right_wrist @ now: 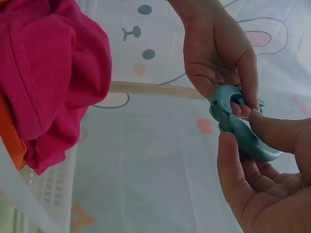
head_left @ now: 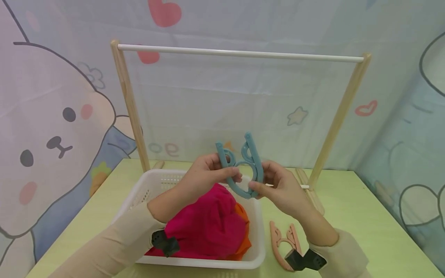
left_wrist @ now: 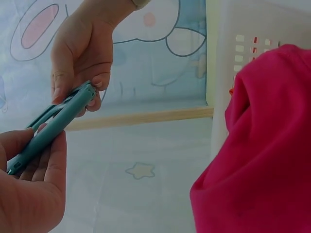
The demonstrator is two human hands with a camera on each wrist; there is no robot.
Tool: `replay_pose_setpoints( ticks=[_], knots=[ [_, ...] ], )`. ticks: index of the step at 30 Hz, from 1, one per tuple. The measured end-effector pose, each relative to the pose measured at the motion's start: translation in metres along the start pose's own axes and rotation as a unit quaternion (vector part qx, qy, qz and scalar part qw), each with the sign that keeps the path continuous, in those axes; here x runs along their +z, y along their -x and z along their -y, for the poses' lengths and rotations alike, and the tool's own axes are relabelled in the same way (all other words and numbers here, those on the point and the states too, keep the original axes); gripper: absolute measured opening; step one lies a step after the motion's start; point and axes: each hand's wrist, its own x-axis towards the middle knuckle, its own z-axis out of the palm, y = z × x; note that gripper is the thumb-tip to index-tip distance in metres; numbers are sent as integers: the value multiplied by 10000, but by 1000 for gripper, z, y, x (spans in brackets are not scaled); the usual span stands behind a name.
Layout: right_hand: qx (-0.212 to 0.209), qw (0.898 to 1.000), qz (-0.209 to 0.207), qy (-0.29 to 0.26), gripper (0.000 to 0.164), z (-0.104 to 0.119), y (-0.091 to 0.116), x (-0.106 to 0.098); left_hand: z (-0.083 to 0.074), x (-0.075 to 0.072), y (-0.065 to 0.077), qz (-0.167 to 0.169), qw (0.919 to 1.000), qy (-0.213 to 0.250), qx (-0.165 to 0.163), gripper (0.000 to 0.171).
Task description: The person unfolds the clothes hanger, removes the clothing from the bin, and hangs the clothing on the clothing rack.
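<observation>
A blue folding clothes hanger [head_left: 257, 164], its two arms folded upward in a U, is held up between both hands above the basket's back right part. My left hand [head_left: 203, 175] pinches its left arm between thumb and fingers. On the other side, my right hand [head_left: 283, 189] grips the right arm low down, thumb in front. The left wrist view shows the hanger [left_wrist: 60, 119] edge-on. Below the hands, a magenta garment [head_left: 208, 222] lies bunched in the white basket [head_left: 259, 247], with orange cloth [head_left: 246, 229] partly under it.
A salmon-pink folding hanger [head_left: 276, 247] lies on the pale green table [head_left: 351, 227], right of the basket, partly hidden by the wrist camera. Behind stands a rack with a white rail [head_left: 240, 53] and wooden posts [head_left: 128, 96]. A printed cloth backdrop surrounds the table.
</observation>
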Motion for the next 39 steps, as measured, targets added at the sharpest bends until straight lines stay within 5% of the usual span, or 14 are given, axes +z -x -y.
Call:
replay_pose_setpoints(
  ticks=[10,24,39],
  knots=[
    [48,9947,224,1005,37,22,-10,-19,-7,-3,-3,350,9973,-637,-93,11],
    [-267,9915,325,1233,30,41,-26,-28,-9,-7,-4,944,9912,-903,-204,7],
    [-103,9995,-42,287,23,40,-19,-44,-22,-32,3,319,9939,-1030,-218,11]
  ],
)
